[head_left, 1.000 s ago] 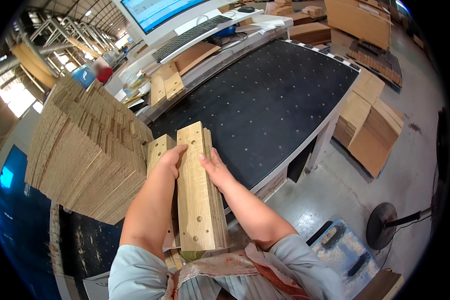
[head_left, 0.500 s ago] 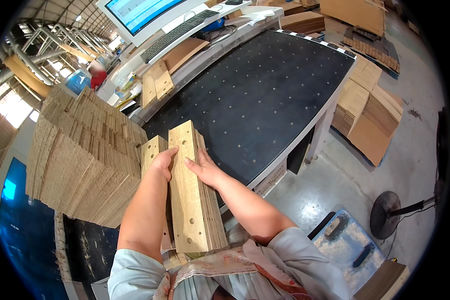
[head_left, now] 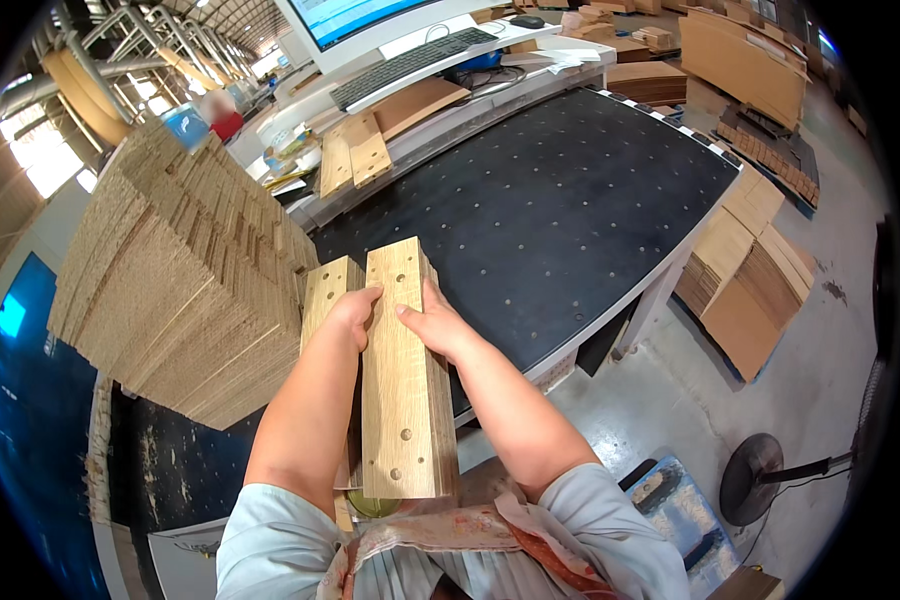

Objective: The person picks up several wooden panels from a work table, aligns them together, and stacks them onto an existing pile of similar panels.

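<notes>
A stack of narrow wood-grain boards (head_left: pixel 398 375) with drilled holes near both ends stands upright in front of me, its long side running away from my body. My left hand (head_left: pixel 355 314) presses against its left side, thumb on the top board. On the opposite side my right hand (head_left: pixel 436 325) grips the edges, its thumb also over the top face and its fingers partly hidden. Just left of this stack lies another drilled stack (head_left: pixel 328 284), partly covered by my left hand and forearm. Below the near end a greenish round thing (head_left: pixel 372 503) shows in part.
A tall pile of raw-edged boards (head_left: pixel 190 290) rises at the left. Ahead extends a black table (head_left: pixel 540 220) with small studs. Beyond it are a keyboard (head_left: pixel 410 68), a monitor and two drilled boards (head_left: pixel 355 155). Cardboard and a fan base (head_left: pixel 752 478) are on the right.
The view has shifted slightly, so the surroundings appear farther right. Both hands keep their hold on the board stack, with little change in grip.
</notes>
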Tool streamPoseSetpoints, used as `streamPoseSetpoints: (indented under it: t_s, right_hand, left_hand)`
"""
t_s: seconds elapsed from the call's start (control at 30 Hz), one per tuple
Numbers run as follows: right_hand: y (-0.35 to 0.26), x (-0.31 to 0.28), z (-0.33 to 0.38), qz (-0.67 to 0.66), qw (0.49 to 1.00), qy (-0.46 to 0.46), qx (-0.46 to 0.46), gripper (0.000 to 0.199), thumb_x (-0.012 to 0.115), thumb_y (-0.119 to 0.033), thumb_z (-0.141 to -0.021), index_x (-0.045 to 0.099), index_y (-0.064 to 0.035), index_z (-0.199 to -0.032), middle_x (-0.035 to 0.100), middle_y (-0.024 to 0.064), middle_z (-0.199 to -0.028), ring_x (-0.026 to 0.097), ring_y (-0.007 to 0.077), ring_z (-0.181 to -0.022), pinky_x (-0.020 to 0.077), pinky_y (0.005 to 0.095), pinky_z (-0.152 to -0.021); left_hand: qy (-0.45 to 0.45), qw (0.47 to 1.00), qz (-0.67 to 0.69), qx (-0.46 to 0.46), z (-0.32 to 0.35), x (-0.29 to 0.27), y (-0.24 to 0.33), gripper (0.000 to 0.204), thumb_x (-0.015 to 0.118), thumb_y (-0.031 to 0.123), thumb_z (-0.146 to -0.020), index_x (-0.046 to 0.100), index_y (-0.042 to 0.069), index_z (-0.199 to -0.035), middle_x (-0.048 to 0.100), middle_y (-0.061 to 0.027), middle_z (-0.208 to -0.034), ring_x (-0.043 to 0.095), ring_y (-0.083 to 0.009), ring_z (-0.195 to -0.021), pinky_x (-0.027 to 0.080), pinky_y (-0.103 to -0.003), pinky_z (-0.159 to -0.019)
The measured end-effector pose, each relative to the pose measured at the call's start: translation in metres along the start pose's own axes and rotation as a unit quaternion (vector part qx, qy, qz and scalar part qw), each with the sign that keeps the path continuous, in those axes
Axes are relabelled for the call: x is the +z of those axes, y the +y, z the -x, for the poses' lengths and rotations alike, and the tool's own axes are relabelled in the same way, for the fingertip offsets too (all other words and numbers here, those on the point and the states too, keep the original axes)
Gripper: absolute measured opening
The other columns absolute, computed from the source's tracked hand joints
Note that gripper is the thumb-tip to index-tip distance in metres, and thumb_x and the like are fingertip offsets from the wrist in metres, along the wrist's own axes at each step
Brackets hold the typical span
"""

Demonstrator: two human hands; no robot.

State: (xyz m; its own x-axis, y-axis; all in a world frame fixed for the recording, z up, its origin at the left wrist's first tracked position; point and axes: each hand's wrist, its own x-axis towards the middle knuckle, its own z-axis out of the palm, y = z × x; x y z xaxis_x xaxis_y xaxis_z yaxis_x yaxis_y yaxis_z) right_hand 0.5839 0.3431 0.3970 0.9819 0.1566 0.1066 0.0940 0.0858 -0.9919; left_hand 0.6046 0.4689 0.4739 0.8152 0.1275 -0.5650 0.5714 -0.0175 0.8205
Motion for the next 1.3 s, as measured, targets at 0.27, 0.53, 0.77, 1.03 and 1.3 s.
streamPoseSetpoints:
  t_s: [0.27, 0.53, 0.77, 1.03, 1.3]
  right_hand:
    - [-0.014, -0.006, 0.019, -0.209, 0.976, 0.015, 0.064, 0.069, 0.054, -0.033, -0.087, 0.02, -0.0024, -0.139, 0.029, 0.0178, -0.14, 0.03, 0.0271, -0.128, 0.0252, 0.0328, -0.104]
    - [-0.004, -0.055, 0.139, -0.184, 0.979, 0.036, 0.08, 0.061, 0.05, -0.034, -0.09, 0.027, -0.0025, -0.136, 0.044, 0.0137, -0.129, 0.044, 0.0233, -0.117, 0.0347, 0.0358, -0.096]
    - [0.004, -0.03, 0.21, -0.167, 0.966, -0.007, 0.196, 0.071, 0.052, -0.04, -0.086, 0.019, -0.0061, -0.138, 0.041, 0.0171, -0.127, 0.042, 0.0277, -0.116, 0.0369, 0.0439, -0.092]
    - [0.004, -0.008, 0.194, -0.257, 0.947, -0.054, 0.187, 0.082, 0.058, -0.046, -0.08, 0.021, -0.001, -0.137, 0.033, 0.0166, -0.135, 0.034, 0.0298, -0.125, 0.0334, 0.0466, -0.096]
    - [-0.028, 0.004, 0.192, -0.273, 0.951, -0.053, 0.133, 0.067, 0.064, -0.033, -0.076, 0.038, 0.0043, -0.124, 0.053, 0.0149, -0.115, 0.053, 0.0231, -0.104, 0.0432, 0.0341, -0.089]
  left_hand:
    - [0.052, 0.979, -0.168, 0.104, 0.027, 0.003, 0.027, 0.039, 0.052, 0.019, -0.087, 0.047, -0.005, -0.117, 0.055, -0.0166, -0.113, 0.054, -0.0261, -0.094, 0.044, -0.039, -0.082]
    - [-0.008, 0.929, -0.016, 0.37, 0.113, -0.092, 0.035, 0.058, 0.055, 0.022, -0.085, 0.032, -0.001, -0.133, 0.042, -0.0172, -0.132, 0.042, -0.0256, -0.12, 0.035, -0.035, -0.097]
    - [0.164, 0.938, 0.125, 0.278, 0.122, -0.194, -0.083, 0.038, 0.053, 0.018, -0.087, 0.046, 0.004, -0.12, 0.055, -0.0088, -0.113, 0.053, -0.016, -0.1, 0.044, -0.031, -0.079]
    - [0.106, 0.943, 0.217, 0.23, 0.136, -0.181, -0.186, 0.029, 0.056, 0.023, -0.087, 0.051, 0.01, -0.112, 0.059, -0.0046, -0.105, 0.056, -0.0145, -0.097, 0.046, -0.03, -0.078]
    - [0.079, 0.939, 0.19, 0.277, 0.15, -0.199, -0.207, 0.034, 0.052, 0.018, -0.088, 0.046, 0.006, -0.12, 0.052, -0.0073, -0.117, 0.051, -0.0153, -0.107, 0.044, -0.027, -0.082]
